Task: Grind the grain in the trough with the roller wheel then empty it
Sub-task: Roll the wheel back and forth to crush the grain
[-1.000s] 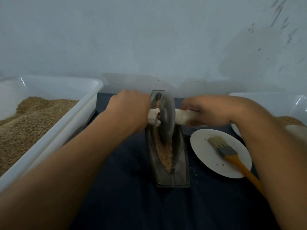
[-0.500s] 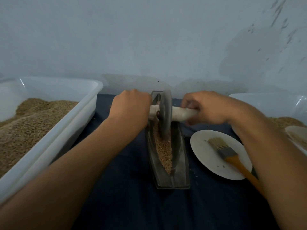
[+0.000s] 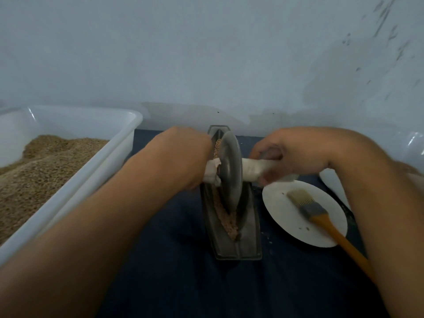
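Against a pale wall, the trough (image 3: 231, 246) lies on the dark counter (image 3: 174, 283). Left hand (image 3: 183, 157) and right hand (image 3: 296, 154) grip the roller wheel (image 3: 230, 171) axle; press evenly, keeping the wheel centred over the grain (image 3: 226, 218).

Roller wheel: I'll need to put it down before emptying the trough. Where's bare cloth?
Bare dark cloth lies nearside of the trough, between the forearms. Right is crowded: white plate with brush. Left, the grain tub stands close.
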Demonstrator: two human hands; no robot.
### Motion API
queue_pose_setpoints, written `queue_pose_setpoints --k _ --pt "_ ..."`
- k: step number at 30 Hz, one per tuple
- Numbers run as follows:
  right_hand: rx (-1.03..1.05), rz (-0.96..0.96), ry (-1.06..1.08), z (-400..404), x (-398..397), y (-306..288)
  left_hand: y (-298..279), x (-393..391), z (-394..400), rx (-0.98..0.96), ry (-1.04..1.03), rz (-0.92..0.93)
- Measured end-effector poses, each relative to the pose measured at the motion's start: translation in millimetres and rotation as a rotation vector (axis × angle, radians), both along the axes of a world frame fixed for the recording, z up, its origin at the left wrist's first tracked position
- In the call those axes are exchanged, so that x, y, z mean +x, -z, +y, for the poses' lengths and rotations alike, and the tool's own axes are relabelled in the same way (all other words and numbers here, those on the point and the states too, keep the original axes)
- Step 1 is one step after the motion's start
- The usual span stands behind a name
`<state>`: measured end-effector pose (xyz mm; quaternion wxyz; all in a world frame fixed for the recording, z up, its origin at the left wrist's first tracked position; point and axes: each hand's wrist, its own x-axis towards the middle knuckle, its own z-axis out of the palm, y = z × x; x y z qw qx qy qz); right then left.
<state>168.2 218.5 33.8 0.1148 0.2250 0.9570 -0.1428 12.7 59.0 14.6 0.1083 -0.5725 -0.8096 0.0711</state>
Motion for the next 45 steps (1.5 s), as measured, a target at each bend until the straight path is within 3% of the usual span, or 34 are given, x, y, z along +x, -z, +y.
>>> queue_pose_setpoints --k 3,7,10,13,21,24,29,35,40,45 --pt "0.125 0.175 0.024 19.0 -11.7 18.9 15.3 -20.6 14.7 0.134 -0.014 -0.040" --pt "0.267 0.447 0.100 31.6 -25.2 44.1 38.0 -38.9 28.2 0.463 -0.015 -0.210" --pt "0.361 0.528 0.069 30.8 -29.0 53.6 47.3 -43.9 31.2 0.558 0.019 -0.189" --pt "0.336 0.462 0.066 28.7 -30.5 48.1 42.0 -44.5 28.3 0.518 0.007 -0.177" --pt "0.092 0.027 0.020 -1.4 -0.4 -4.7 1.5 -2.4 5.0 0.109 -0.045 0.055" --pt "-0.034 -0.016 -0.003 -9.8 6.1 -12.5 -10.6 13.8 -9.5 0.012 -0.014 0.094" --pt "-0.007 -0.060 -0.035 -13.7 7.6 -15.3 -20.2 19.3 -16.2 -0.070 -0.011 0.030" --pt "0.160 0.079 0.024 7.7 -3.7 5.0 -2.7 -1.1 -1.3 0.110 -0.058 0.039" --pt "0.358 0.381 0.154 29.4 -26.6 44.2 22.7 -15.7 20.7 0.311 -0.116 0.052" --pt "0.425 0.485 0.114 31.6 -29.7 53.0 35.1 -22.6 30.4 0.318 -0.093 0.046"
